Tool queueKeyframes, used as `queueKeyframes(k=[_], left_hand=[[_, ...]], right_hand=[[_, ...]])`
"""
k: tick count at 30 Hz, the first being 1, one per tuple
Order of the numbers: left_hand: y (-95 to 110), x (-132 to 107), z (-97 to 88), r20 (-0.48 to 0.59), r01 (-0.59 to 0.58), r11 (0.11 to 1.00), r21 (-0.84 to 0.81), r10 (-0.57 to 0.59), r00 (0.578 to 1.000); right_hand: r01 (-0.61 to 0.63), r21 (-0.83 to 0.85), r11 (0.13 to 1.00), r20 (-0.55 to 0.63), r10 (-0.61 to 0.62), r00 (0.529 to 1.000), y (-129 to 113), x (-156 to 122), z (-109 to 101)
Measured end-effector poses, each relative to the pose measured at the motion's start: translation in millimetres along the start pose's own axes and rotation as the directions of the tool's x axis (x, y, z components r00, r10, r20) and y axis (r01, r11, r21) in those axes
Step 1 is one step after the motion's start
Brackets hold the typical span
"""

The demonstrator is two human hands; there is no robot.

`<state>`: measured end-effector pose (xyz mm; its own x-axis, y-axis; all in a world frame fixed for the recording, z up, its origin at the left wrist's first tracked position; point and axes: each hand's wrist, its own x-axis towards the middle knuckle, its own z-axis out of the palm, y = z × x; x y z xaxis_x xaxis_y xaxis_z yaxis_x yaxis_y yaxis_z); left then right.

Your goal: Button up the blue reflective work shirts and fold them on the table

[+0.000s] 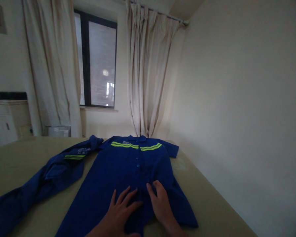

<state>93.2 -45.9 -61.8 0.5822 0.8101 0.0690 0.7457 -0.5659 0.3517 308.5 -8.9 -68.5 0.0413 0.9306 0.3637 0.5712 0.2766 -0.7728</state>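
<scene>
A blue work shirt [128, 168] with yellow-green reflective stripes lies spread front-up on a beige surface [212, 200], collar pointing away from me. My left hand [120, 210] lies flat on its lower front, fingers spread. Close beside it, my right hand [161, 204] rests on the cloth next to the button line, fingers bent slightly onto the fabric. A second blue garment [46, 179] with the same stripe lies crumpled to the left of the shirt.
The beige surface runs along a plain wall [236, 98] on the right. Behind it are a dark window [98, 62] between pale curtains and a white cabinet [2, 121] at the far left.
</scene>
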Motion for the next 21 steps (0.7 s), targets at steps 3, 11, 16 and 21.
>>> queueKeyframes(k=[3,11,16,21], left_hand=[[10.0,-2.4,3.5,-0.01,-0.071,0.997,-0.034,0.071,0.997],[27.4,-2.4,1.1,-0.321,0.098,0.921,-0.376,-0.229,0.919],[23.0,-1.6,-2.5,-0.262,0.211,0.781,-0.587,-0.43,0.864],[7.0,-9.8,-8.0,-0.204,0.14,0.797,-0.588,-0.314,0.927]], right_hand=[[-0.044,0.152,0.987,-0.028,0.049,0.998,8.2,-4.9,-15.6],[-0.031,0.233,0.972,0.02,0.028,0.999,-16.1,-14.4,-26.4],[0.232,0.08,0.969,0.048,-0.236,0.97,-24.6,-25.0,-27.4],[0.369,0.03,0.929,0.137,-0.369,0.919,-21.0,-30.4,-21.4]])
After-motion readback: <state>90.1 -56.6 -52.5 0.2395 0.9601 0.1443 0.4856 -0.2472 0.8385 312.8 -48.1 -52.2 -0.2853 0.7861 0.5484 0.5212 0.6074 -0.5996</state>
